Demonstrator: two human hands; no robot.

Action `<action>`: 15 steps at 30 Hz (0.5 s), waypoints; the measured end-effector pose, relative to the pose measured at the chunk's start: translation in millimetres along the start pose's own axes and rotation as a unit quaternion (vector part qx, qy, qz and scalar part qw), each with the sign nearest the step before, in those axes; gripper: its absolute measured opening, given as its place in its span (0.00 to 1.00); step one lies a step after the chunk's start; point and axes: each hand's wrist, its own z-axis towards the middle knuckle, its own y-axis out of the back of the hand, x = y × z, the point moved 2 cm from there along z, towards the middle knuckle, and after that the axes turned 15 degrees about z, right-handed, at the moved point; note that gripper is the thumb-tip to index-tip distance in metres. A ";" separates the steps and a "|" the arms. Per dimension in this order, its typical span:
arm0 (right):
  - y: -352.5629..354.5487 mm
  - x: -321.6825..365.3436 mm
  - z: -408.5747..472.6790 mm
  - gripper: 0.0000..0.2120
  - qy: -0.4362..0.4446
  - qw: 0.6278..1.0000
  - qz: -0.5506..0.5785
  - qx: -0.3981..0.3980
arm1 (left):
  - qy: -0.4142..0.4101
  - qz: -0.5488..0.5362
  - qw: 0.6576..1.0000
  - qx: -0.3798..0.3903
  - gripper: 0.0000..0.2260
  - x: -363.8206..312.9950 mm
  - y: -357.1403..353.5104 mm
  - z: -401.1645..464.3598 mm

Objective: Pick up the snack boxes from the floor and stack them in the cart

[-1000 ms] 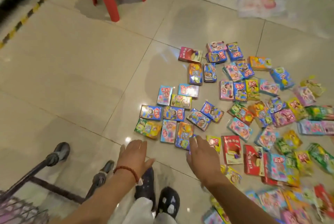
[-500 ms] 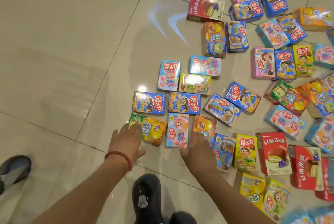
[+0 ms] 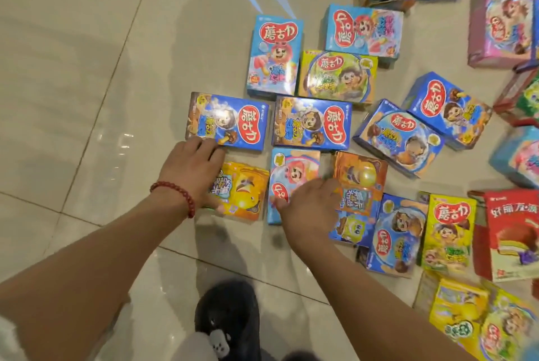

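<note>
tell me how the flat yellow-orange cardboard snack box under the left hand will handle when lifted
The flat yellow-orange cardboard snack box probably stays stiff: its edges look straight. Its glossy print and the shiny tiled floor suggest it may slide. Lying flat, it won't roll. The left hand rests on its corner.

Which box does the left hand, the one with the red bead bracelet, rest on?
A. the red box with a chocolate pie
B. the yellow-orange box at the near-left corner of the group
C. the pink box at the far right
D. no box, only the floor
B: the left hand lies on the left end of the yellow-orange box.
</note>
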 end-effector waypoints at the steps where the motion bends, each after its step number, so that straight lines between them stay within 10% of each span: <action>1: -3.6 1.5 -1.7 0.40 -0.013 1.000 0.008 -0.014 | 0.001 -0.008 1.000 0.015 0.46 0.1 2.9 -1.4; 15: 3.3 -20.8 -15.6 0.29 0.134 0.974 0.180 -0.012 | 0.134 -0.217 0.949 0.187 0.33 -35.6 -18.1 -63.4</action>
